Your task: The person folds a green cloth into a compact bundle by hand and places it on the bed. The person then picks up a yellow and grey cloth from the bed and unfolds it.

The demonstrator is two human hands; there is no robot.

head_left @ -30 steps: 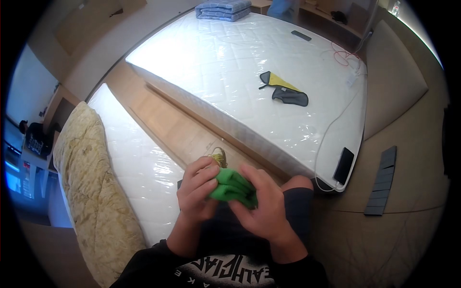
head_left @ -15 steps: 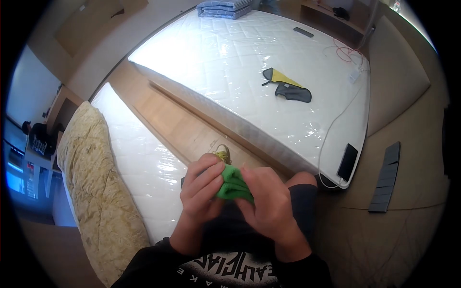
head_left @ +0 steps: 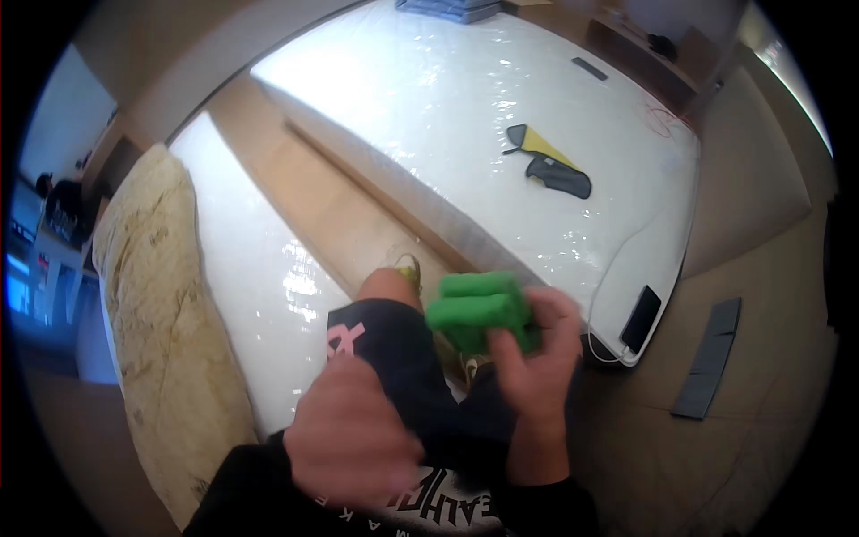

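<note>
A green folded cloth [head_left: 479,309], rolled into a thick bundle, is held up over the lap. My right hand [head_left: 546,345] grips it from its right side, thumb at the front and fingers behind. My left hand [head_left: 353,434] is apart from the cloth, low over the left thigh and near the shirt front. Motion smears it, so its fingers cannot be made out. Dark shorts [head_left: 380,349] with a pink mark lie beneath both hands.
Beyond the hands stands a plastic-covered white mattress [head_left: 420,107]. On it are a black-and-yellow fabric item [head_left: 550,161], a phone [head_left: 641,318] on a cable, and folded blue bedding [head_left: 452,9]. A beige quilt [head_left: 161,322] lies on another white mattress [head_left: 259,268] at left.
My left hand has let go of the green cloth and dropped toward the lap. My right hand has moved slightly right and up with the cloth. The view has shifted a little.
</note>
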